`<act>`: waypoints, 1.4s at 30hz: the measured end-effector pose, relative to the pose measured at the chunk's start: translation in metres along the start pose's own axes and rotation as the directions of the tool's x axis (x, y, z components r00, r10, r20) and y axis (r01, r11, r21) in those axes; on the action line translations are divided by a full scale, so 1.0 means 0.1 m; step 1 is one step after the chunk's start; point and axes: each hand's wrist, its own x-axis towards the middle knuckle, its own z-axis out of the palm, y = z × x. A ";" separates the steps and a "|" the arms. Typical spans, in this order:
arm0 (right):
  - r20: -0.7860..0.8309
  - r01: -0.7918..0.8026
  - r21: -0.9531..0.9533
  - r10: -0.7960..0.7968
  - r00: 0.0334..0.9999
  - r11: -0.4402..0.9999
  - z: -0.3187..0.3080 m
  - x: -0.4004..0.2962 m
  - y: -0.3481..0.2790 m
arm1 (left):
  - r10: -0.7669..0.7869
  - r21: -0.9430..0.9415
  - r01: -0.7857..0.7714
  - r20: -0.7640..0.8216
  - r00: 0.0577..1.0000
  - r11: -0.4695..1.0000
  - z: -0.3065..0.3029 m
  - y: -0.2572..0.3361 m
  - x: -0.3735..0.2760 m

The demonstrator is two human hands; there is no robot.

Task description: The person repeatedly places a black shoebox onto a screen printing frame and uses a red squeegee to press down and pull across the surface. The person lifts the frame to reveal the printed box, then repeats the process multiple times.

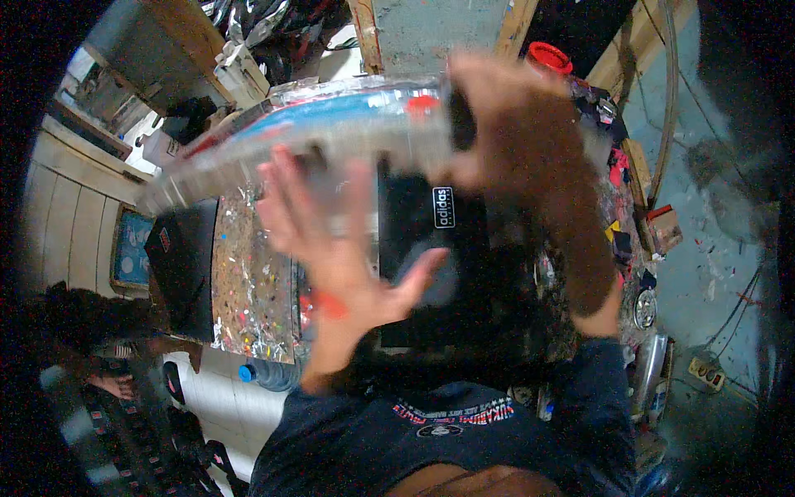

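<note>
A piece of black fabric (410, 323) lies flat before me, with a small white boxed logo (443, 207) on it. Above its far end a printing screen frame (360, 140) is tilted up, blurred, with a blue band and a red patch along it. My right hand (503, 118) grips the frame's right end. Just below the frame, my left hand (335, 242) is spread with fingers apart and holds nothing; motion blurs it. Whether its fingertips touch the frame, I cannot tell. A red mark shows near the left wrist.
Another black fabric piece (186, 267) lies on the paint-spattered bench (251, 279) at left. A blue-capped bottle (270, 374) is below the bench edge. A red round lid (549, 57) sits at the far right; a power strip (706, 374) is on the floor. A person's hand (115, 385) shows at lower left.
</note>
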 end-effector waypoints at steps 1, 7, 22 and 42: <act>-0.059 0.096 0.008 -0.095 0.994 0.995 0.22 -0.39 -0.03 | -0.037 0.072 0.031 0.086 0.996 0.997 -0.17 -0.12 -0.06; 0.148 0.037 0.149 -0.060 0.987 0.988 0.97 -1.33 -0.40 | -0.165 -0.004 0.185 0.427 0.889 0.983 0.00 -0.58 -1.09; 0.226 -0.009 0.217 -0.042 0.973 0.976 2.13 -0.49 0.52 | -0.199 0.010 0.206 0.311 0.929 0.978 0.39 -0.78 -1.70; -0.060 0.148 0.001 -0.148 0.987 0.989 0.27 -0.58 -0.21 | -0.037 0.283 0.019 0.058 0.998 0.959 -0.53 -0.63 -0.12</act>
